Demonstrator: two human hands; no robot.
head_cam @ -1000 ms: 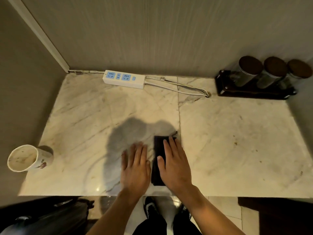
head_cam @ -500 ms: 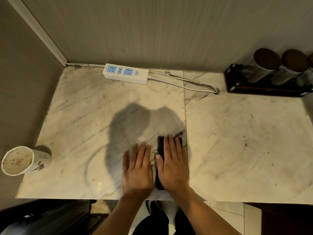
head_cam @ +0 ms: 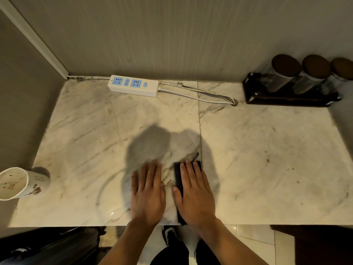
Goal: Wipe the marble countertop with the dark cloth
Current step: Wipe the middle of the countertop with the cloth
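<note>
A folded dark cloth [head_cam: 177,173] lies near the front edge of the marble countertop [head_cam: 267,159], just left of the seam between two slabs. My right hand [head_cam: 194,196] lies flat on top of it, fingers together and pointing away, hiding most of the cloth. My left hand [head_cam: 148,192] rests flat on the bare marble just to the left, apart from the cloth. Small brown specks dot the right slab.
A used paper cup [head_cam: 21,183] stands at the front left corner. A white power strip [head_cam: 133,86] and its cable [head_cam: 200,96] lie along the back wall. A dark tray [head_cam: 286,98] with three lidded canisters stands at the back right. Walls close off the left and back.
Both hands stay flat near the front edge. My left hand has drifted a little left, widening the gap to my right hand on the cloth. The camera view has shifted slightly.
</note>
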